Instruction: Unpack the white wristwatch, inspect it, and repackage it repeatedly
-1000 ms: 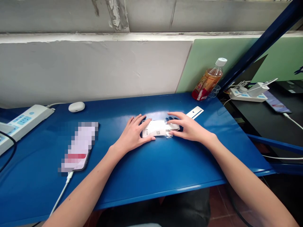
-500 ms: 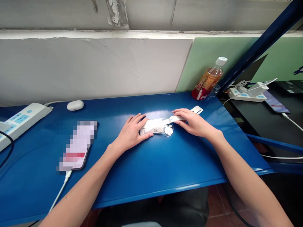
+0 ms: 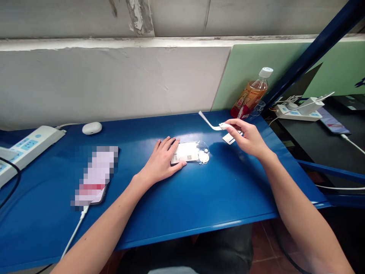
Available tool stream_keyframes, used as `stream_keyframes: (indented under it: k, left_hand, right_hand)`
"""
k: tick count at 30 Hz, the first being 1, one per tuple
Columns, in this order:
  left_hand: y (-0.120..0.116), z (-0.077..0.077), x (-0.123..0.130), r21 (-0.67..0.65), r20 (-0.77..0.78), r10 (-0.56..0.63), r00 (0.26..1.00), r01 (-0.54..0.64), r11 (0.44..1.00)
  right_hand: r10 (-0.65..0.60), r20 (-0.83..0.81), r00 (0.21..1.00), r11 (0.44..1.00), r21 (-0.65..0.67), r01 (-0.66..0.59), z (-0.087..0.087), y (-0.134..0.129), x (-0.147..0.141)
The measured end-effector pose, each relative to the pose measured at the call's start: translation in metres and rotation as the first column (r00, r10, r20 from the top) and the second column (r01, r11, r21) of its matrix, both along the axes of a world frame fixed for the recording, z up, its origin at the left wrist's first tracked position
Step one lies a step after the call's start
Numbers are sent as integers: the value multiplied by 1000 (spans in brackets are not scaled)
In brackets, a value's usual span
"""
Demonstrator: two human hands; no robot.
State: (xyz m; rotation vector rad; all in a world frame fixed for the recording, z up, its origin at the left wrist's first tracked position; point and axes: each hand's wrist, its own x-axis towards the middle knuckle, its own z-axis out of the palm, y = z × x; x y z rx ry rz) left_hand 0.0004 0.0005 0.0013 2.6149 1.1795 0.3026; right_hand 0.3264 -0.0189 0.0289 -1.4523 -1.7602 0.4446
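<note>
My left hand [image 3: 162, 156] rests on the tabletop, its thumb and fingers bracketing a small white labelled package [image 3: 186, 152]. The label carries a printed square code, and clear plastic with a round white piece [image 3: 203, 157] juts from its right end. Raised above the table on the right, my right hand [image 3: 242, 135] pinches a white watch strap [image 3: 212, 125]. One end of the strap curves up and left; the part inside my fingers is hidden. A white card with a dark slot [image 3: 229, 137] lies beneath that hand, partly covered by it.
The blue table [image 3: 182, 205] ends against a wall. On the left are a phone [image 3: 95, 175] on a charging cable, a power strip [image 3: 31, 146] and a white earbud case [image 3: 92, 128]. A drink bottle [image 3: 251, 93] leans at the back right beside a blue post [image 3: 310, 57].
My right hand has lifted the strap off the package and carried it up and to the right. More of the white card now shows. My left hand keeps its place on the package.
</note>
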Motion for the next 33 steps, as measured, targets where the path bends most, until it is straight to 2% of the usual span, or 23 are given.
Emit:
stream_keyframes:
  k: [2,4,6,8,10,13,15,18,22,27,30,33]
  left_hand:
    - [1,-1,-1,-3,48,-8,999,8,1000]
    - [1,0,0,25,174,10,985,-15,1000]
    - [-2,4,3,124,360,12,933,-61,990]
    - [-8,10,7,284,505,-68,860,-91,954]
    - [-16,15,13,406,555,-166,815,-91,909]
    - [-26,16,22,479,474,-276,836,18,878]
    - [-30,11,26,435,398,-258,881,67,898]
    - [-29,2,29,320,342,-187,921,73,945]
    - [-27,-2,26,222,346,-172,922,97,970]
    - [-29,3,27,222,392,-193,900,111,969]
    - [-29,4,28,209,435,-197,879,114,971]
    - [-30,5,29,209,495,-192,847,98,973]
  right_hand:
    - [-18,14,1000,1000,17,17,-3,1,-4]
    - [-34,31,999,998,50,32,-5,1,-10]
    - [-25,62,998,996,89,20,-8,0,-18]
    - [21,113,993,993,116,-34,-11,-4,-30]
    - [93,145,985,986,124,-111,-13,-11,-45]
    - [210,123,970,965,136,-226,-12,-24,-69]
    - [280,126,952,943,150,-297,-10,-31,-80]
    - [324,163,932,920,177,-351,-9,-37,-87]
    - [264,220,939,928,206,-310,-12,-34,-81]
    - [274,247,929,905,261,-337,-13,-26,-68]
    - [323,137,936,883,313,-350,-9,-23,-66]
    - [336,-77,939,897,330,-294,-3,-25,-73]
